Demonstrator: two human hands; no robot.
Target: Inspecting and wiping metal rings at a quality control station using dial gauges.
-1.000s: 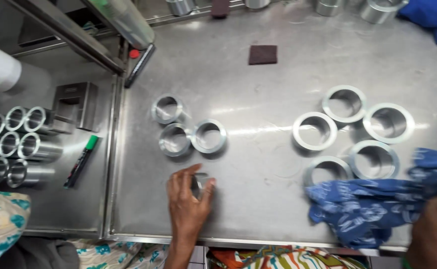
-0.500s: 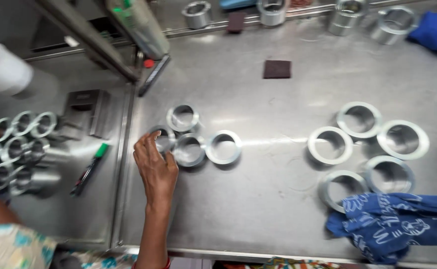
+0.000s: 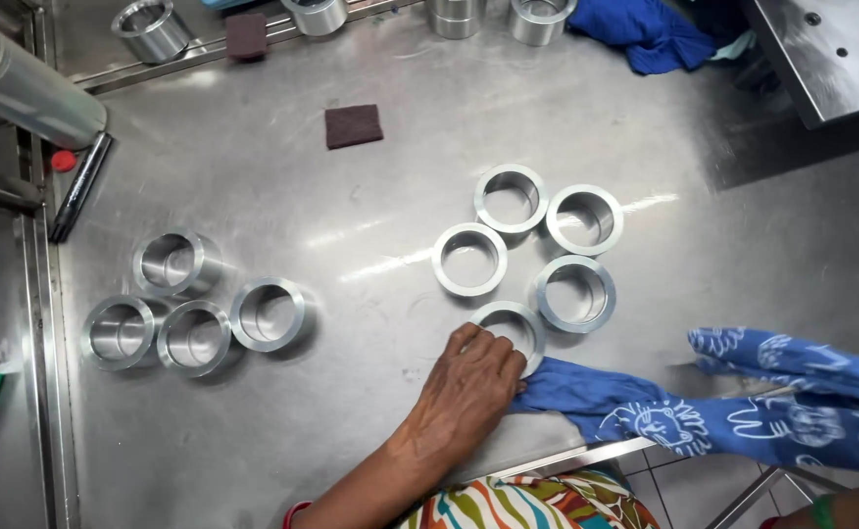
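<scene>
One hand (image 3: pixel 468 387) rests on the steel table (image 3: pixel 370 196) with its fingers curled over the near rim of a metal ring (image 3: pixel 514 331), touching it rather than lifting it; the ring lies flat on the table. From the way the arm comes up from the lower left it looks like the left hand, though that is a judgement. The grip is loose and half closed, fingertips on the rim, probably to steady or slide the ring.

Just to the right of the fingers a blue patterned cloth (image 3: pixel 645 411) lies touching the same ring, handy for wiping. Beyond the fingertips, four more rings (image 3: pixel 532 240) sit open side up in a tight cluster, set apart as one batch. Well to the left of the hand, a second group of four rings (image 3: pixel 194 313) stands together.

Farther off, beyond both groups, lies a brown scrubbing pad (image 3: pixel 353 125). The other hand barely shows at the lower right corner, so I cannot tell how it is held.
</scene>
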